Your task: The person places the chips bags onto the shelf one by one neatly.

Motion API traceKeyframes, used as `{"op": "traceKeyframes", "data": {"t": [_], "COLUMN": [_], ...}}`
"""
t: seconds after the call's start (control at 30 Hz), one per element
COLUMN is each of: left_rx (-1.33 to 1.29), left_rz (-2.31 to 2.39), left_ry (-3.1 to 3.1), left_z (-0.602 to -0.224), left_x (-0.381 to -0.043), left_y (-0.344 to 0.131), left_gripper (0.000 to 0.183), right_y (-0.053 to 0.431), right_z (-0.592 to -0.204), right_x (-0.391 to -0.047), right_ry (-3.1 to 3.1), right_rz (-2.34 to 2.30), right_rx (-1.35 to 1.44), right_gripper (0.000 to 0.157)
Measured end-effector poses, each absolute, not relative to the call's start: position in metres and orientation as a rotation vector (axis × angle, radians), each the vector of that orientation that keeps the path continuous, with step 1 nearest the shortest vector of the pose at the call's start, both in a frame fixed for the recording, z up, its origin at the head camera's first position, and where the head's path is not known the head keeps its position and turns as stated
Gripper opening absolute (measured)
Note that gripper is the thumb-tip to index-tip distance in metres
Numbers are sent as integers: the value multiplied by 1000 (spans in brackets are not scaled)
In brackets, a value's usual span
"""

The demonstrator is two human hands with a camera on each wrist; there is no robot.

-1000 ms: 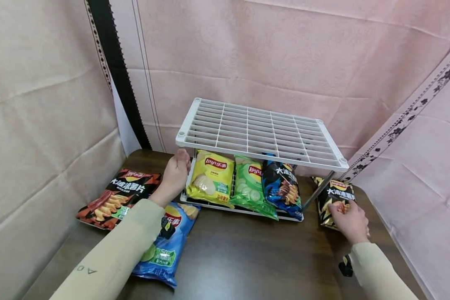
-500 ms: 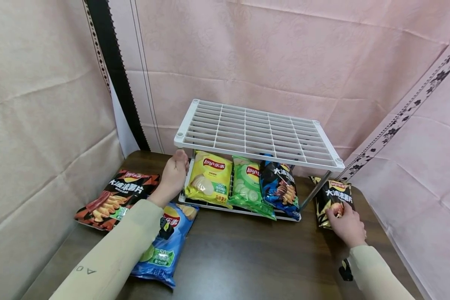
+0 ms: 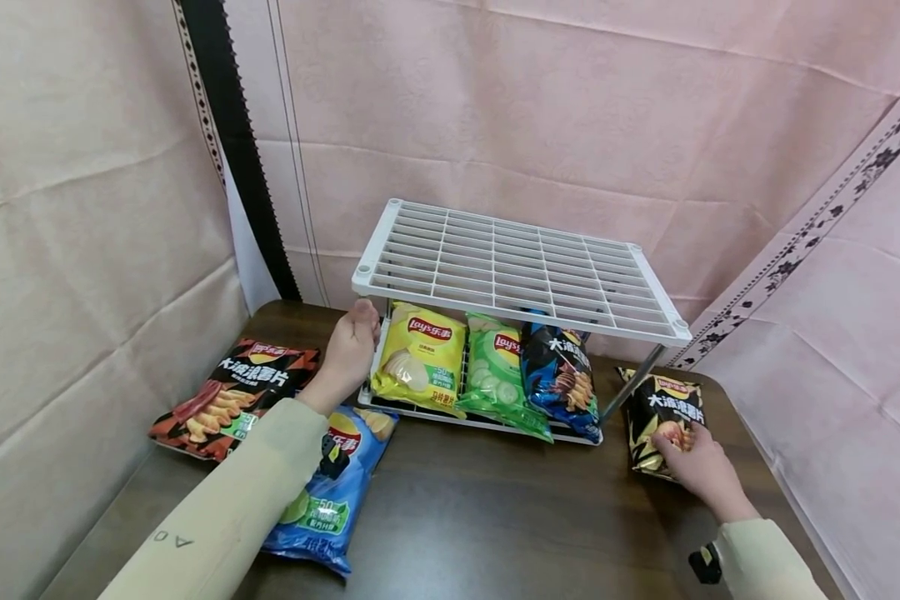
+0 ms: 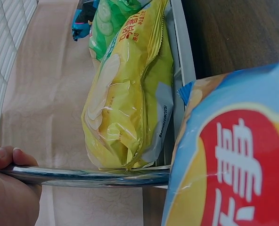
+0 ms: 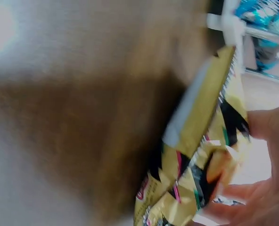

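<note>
My left hand (image 3: 347,346) grips the front left metal post (image 4: 99,176) of a white two-tier rack (image 3: 512,265); in the left wrist view its fingers curl round the post. On the lower tier stand a yellow chip bag (image 3: 420,357), a green chip bag (image 3: 498,375) and a blue-black chip bag (image 3: 562,375), side by side and leaning back. To the right of the rack, my right hand (image 3: 705,475) holds a black-and-gold chip bag (image 3: 663,417), thumb and fingers pinching it, as the right wrist view (image 5: 210,155) shows close up.
Left of the rack lie a red-black chip bag (image 3: 243,392) and a blue chip bag (image 3: 337,492), the latter partly under my left forearm. Everything stands on a dark wooden table (image 3: 487,508). Pink cloth (image 3: 570,100) hangs behind and on the right.
The right hand and the black-and-gold chip bag have shifted slightly nearer to me. The left hand stays on the post, and the other bags have not moved.
</note>
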State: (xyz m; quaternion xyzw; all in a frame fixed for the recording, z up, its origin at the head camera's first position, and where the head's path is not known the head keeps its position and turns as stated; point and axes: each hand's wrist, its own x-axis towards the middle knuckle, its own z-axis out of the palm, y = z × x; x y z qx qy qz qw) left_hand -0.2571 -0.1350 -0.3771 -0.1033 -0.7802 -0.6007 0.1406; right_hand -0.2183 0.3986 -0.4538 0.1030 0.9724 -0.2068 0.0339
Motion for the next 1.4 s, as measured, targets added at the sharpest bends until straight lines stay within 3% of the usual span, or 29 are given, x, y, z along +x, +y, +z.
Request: {"op": "traceKeyframes", "data": {"t": [0.47, 0.63, 1.07, 1.4], "left_rx": [-292, -287, -256, -282], "left_rz": [-1749, -1731, -1713, -1695], "left_ry": [-2250, -2250, -2231, -2239], "left_z": [-373, -390, -412, -389], "left_x": [-254, -270, -284, -268], "left_y": [-132, -135, -139, -135], "left_gripper": [51, 52, 57, 52], "right_y": [429, 437, 446, 451], "right_z": [-445, -454, -465, -467], "right_x": [-235, -240, -251, -255], "right_ry": [2697, 2635, 2638, 2596], "right_rz": [-921, -976, -906, -924], "right_rx": [525, 573, 549, 629], "right_gripper": [124, 130, 134, 138]}}
